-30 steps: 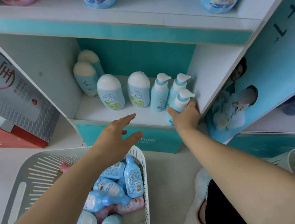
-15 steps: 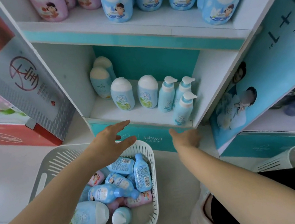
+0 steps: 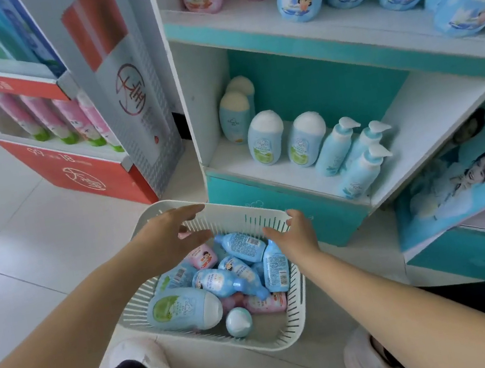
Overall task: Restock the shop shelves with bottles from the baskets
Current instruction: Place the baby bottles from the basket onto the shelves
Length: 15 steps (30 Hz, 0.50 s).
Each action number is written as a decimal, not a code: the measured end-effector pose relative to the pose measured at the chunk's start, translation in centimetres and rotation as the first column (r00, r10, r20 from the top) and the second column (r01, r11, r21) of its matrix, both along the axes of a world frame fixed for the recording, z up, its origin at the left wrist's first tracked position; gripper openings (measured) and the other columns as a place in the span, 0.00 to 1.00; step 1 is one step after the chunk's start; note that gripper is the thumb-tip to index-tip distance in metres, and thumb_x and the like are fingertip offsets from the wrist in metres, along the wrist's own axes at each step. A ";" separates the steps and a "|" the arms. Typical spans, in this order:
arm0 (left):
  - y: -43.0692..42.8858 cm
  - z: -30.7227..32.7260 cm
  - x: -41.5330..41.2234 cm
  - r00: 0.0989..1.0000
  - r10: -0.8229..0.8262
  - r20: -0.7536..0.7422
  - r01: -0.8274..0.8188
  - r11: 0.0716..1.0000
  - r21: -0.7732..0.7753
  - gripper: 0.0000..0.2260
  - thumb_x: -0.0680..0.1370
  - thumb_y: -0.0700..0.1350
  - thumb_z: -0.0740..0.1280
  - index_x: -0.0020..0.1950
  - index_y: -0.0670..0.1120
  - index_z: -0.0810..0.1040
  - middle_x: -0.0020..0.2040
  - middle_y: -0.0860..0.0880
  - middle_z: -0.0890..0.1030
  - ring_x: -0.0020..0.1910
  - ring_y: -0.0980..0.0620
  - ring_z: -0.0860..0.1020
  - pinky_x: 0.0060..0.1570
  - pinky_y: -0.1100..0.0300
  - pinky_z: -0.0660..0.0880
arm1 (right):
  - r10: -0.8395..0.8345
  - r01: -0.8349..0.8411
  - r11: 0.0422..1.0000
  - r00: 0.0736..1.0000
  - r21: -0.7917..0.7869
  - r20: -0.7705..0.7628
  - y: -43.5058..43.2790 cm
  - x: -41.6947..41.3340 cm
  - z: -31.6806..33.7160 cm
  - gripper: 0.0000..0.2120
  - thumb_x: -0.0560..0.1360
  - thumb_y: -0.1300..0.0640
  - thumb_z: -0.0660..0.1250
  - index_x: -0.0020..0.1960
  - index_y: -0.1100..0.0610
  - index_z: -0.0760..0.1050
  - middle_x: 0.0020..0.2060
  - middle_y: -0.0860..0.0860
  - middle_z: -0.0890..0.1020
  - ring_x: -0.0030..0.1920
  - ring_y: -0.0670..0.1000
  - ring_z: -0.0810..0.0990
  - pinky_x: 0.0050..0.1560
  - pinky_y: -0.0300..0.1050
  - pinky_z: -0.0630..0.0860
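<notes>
You are hovering empty, spread left hand [image 3: 173,238], right hand [image 3: 292,236] at white slotted plastic basket [image 3: 240,215] | many blue and pink bottles [image 3: 182,311] waiting | teal-edged shelf [image 3: 411,121] half-stocked

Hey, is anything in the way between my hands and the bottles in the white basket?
Nothing visible is in the way. The basket has no lid. The left hand and the right hand are both open over its far end, and the bottles lie loose directly beneath them.
</notes>
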<state>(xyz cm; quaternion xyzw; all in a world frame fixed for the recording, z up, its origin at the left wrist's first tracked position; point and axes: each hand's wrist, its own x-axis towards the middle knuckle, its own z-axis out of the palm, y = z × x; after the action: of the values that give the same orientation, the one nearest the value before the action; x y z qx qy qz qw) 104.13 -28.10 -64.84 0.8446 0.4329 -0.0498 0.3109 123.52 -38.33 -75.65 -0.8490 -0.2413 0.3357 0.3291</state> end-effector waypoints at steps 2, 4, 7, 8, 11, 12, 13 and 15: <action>0.3 -0.1 -1.4 0.999 0.036 -0.003 -0.036 0.999 -0.010 0.24 0.76 0.53 0.66 0.71 0.53 0.67 0.64 0.49 0.76 0.56 0.51 0.77 0.59 0.58 0.70 | 0.109 -0.109 0.994 0.994 -0.027 0.025 0.5 -1.5 -0.6 0.32 0.71 0.50 0.72 0.69 0.60 0.64 0.64 0.57 0.71 0.64 0.55 0.71 0.63 0.47 0.68; 0.4 -0.5 -2.5 0.998 0.062 -0.005 -0.062 0.997 -0.034 0.23 0.76 0.53 0.66 0.70 0.53 0.68 0.63 0.50 0.77 0.56 0.53 0.77 0.58 0.60 0.70 | 0.239 -0.235 0.967 0.970 -0.099 0.037 0.8 -2.8 -1.4 0.31 0.71 0.50 0.71 0.68 0.59 0.65 0.64 0.56 0.71 0.63 0.55 0.71 0.62 0.46 0.69; 0.6 -1.4 -3.7 0.998 0.049 -0.041 -0.052 0.996 -0.076 0.22 0.76 0.53 0.66 0.69 0.54 0.68 0.62 0.51 0.77 0.56 0.54 0.77 0.58 0.60 0.72 | 0.388 -0.388 0.900 0.921 -0.198 -0.042 1.0 -4.5 -3.2 0.32 0.71 0.50 0.70 0.70 0.58 0.63 0.67 0.55 0.70 0.65 0.53 0.71 0.61 0.42 0.67; 0.7 -1.7 -4.0 0.998 0.043 -0.052 -0.048 0.995 -0.085 0.22 0.76 0.53 0.66 0.69 0.54 0.68 0.62 0.51 0.77 0.56 0.53 0.78 0.58 0.59 0.72 | 0.420 -0.427 0.875 0.904 -0.228 -0.080 1.1 -4.9 -3.7 0.32 0.72 0.50 0.69 0.71 0.57 0.61 0.68 0.54 0.68 0.66 0.53 0.70 0.62 0.43 0.67; 1.2 -2.0 -4.5 0.997 0.057 -0.050 -0.061 0.994 -0.091 0.21 0.76 0.52 0.66 0.69 0.54 0.69 0.62 0.51 0.77 0.56 0.53 0.77 0.59 0.59 0.72 | 0.492 -0.505 0.801 0.861 -0.320 -0.127 1.4 -6.0 -5.1 0.30 0.72 0.50 0.67 0.70 0.58 0.62 0.66 0.56 0.70 0.64 0.55 0.71 0.60 0.47 0.71; 1.4 -2.0 -4.5 0.997 0.061 -0.044 -0.064 0.994 -0.086 0.21 0.76 0.52 0.65 0.69 0.55 0.69 0.62 0.52 0.77 0.57 0.53 0.77 0.59 0.59 0.72 | 0.506 -0.518 0.781 0.852 -0.350 -0.132 1.5 -6.3 -5.6 0.30 0.72 0.50 0.67 0.70 0.59 0.63 0.65 0.56 0.71 0.64 0.55 0.72 0.59 0.46 0.70; 1.7 -2.0 -4.5 0.997 0.060 -0.038 -0.063 0.995 -0.078 0.21 0.76 0.53 0.65 0.69 0.55 0.69 0.62 0.52 0.77 0.57 0.54 0.77 0.59 0.59 0.72 | 0.516 -0.528 0.761 0.845 -0.378 -0.141 1.6 -6.6 -6.0 0.29 0.72 0.49 0.67 0.69 0.59 0.64 0.65 0.56 0.71 0.63 0.55 0.72 0.57 0.45 0.69; 2.1 -2.0 -4.5 0.998 0.053 -0.028 -0.055 0.996 -0.063 0.21 0.76 0.53 0.65 0.69 0.55 0.68 0.63 0.53 0.77 0.57 0.54 0.77 0.58 0.60 0.71 | 0.530 -0.546 0.724 0.831 -0.422 -0.165 1.3 -7.3 -6.9 0.30 0.72 0.48 0.69 0.68 0.59 0.65 0.65 0.57 0.71 0.62 0.56 0.73 0.55 0.44 0.69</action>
<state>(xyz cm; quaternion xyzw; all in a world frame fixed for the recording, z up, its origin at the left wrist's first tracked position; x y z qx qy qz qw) 99.67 -26.02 -66.80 0.8214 0.4580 -0.0666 0.3333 116.21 -37.00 -82.58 -0.7891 -0.3867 0.4771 0.0151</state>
